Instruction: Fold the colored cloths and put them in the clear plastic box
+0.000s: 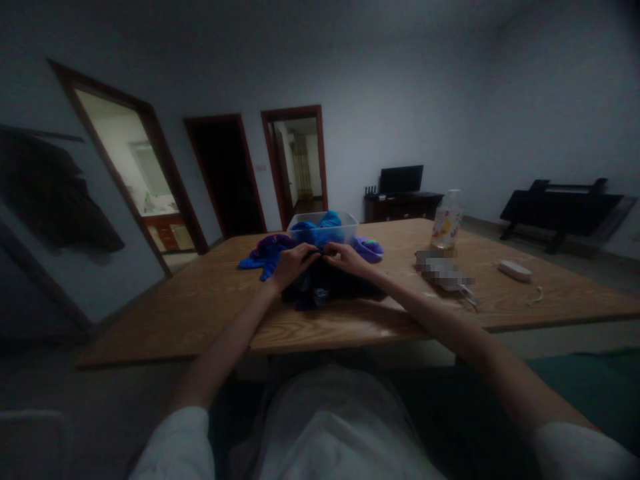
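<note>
My left hand (296, 262) and my right hand (349, 259) meet close together over the middle of the table, fingers closed on a black cloth garment (325, 283). The garment hangs and spreads below them onto the wood, with a small pale print near its lower part. Right behind the hands stands a clear plastic box (350, 225) holding blue cloth (325, 227). A blue and dark patterned cloth item (267, 255) lies left of my left hand. On the other side, a purple cloth item (369, 249) rests beside the box. The dim light hides the garment's exact kind.
A wooden table (210, 307) spans the front. Toward its right are a clear patterned bottle (446, 223), a blurred-out object (443, 270) with a cord, a small white case (515, 271) and a short pale cord (536, 297). Behind stands a cabinet with a screen (401, 179).
</note>
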Tool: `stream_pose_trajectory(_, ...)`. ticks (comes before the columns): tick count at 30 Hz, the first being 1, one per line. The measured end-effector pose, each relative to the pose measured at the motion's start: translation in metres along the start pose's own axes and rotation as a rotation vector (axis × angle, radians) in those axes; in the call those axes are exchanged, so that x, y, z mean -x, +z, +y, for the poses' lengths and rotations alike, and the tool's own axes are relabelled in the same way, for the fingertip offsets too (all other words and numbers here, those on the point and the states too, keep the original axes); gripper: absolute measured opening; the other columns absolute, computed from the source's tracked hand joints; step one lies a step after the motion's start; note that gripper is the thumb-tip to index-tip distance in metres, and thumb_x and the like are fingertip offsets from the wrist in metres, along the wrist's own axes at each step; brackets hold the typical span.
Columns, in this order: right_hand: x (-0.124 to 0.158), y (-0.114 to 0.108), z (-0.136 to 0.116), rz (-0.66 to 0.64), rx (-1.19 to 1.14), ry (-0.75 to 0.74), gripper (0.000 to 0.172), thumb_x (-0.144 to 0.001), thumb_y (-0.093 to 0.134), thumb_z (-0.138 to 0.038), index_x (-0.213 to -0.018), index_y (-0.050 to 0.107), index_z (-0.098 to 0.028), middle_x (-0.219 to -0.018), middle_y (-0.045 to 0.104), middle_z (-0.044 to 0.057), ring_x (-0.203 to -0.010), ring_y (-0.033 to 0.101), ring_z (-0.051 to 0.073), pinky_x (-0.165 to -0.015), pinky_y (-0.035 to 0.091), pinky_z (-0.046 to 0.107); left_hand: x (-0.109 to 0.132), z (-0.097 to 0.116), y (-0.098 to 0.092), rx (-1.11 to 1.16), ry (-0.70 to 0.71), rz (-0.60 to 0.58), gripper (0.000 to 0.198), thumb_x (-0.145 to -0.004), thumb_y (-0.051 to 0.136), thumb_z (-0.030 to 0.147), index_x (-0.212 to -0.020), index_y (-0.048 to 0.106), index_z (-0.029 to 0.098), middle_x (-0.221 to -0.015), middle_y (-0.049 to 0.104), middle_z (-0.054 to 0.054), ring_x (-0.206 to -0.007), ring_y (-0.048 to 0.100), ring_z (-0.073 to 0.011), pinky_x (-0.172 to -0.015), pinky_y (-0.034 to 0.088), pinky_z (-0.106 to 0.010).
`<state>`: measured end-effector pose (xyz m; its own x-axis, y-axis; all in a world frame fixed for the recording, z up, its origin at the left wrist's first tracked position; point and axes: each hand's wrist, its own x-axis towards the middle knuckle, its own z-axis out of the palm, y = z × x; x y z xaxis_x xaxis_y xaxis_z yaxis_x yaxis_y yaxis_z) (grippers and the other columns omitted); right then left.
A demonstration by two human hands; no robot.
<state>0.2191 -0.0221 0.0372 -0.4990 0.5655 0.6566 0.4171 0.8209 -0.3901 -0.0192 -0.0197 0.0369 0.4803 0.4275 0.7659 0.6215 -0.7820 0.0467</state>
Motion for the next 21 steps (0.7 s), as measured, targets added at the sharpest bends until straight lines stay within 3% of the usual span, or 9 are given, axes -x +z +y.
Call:
stream_pose_trajectory(4,0.003,0.005,0.001,0.076,0.355,-0.113,0.006,-0.093,0.065,-0.023,-0.093,0.063,-0.018,-0.086,0.067,0.005,-0.083,0.059,0.022,-0.083,0.042,0.033,-0.002,0.002,0.0,0.0,-0.008,-0.061,0.032,-0.108,0.047,0.045,-0.108,0.07,0.023,-0.106,0.071,-0.004,-0.094,0.071,-0.0176,-0.077,0.053,-0.027)
stream_pose_trajectory(10,0.006,0.003,0.003,0.036,0.628,-0.275,0.005,-0.099,0.059,-0.019,-0.095,0.062,-0.018,-0.092,0.069,0.009,-0.079,0.059,0.022,-0.085,0.041,0.036,-0.004,0.002,0.009,0.192,-0.018,-0.14,0.034,-0.106,0.049,0.048,-0.105,0.07,0.022,-0.104,0.07,-0.005,-0.094,0.069,-0.0197,-0.084,0.055,-0.031)
stream_pose_trajectory(15,0.006,0.003,-0.001,0.05,0.585,-0.246,0.003,-0.098,0.059,-0.017,-0.096,0.061,-0.019,-0.092,0.069,0.009,-0.078,0.059,0.022,-0.08,0.043,0.034,-0.006,-0.005,0.017,0.363,-0.061,-0.153,0.034,-0.103,0.054,0.049,-0.104,0.071,0.02,-0.102,0.071,-0.006,-0.094,0.068,-0.0208,-0.087,0.056,-0.034)
stream_pose_trajectory(18,0.006,0.006,-0.001,0.135,0.435,-0.154,0.007,-0.092,0.062,-0.018,-0.099,0.059,-0.019,-0.094,0.067,0.008,-0.082,0.06,0.022,-0.077,0.045,0.032,-0.006,-0.007,0.017,0.295,-0.056,-0.101,0.029,-0.102,0.058,0.047,-0.105,0.072,0.021,-0.104,0.071,-0.005,-0.097,0.069,-0.0205,-0.087,0.056,-0.033)
stream_pose_trajectory(21,0.005,0.007,0.001,0.141,0.25,-0.144,0.011,-0.092,0.06,-0.021,-0.103,0.058,-0.019,-0.102,0.065,0.008,-0.09,0.061,0.023,-0.081,0.048,0.033,-0.003,-0.004,0.012,0.128,-0.028,-0.061,0.025,-0.103,0.058,0.044,-0.109,0.072,0.024,-0.109,0.07,-0.004,-0.097,0.07,-0.019,-0.083,0.055,-0.029)
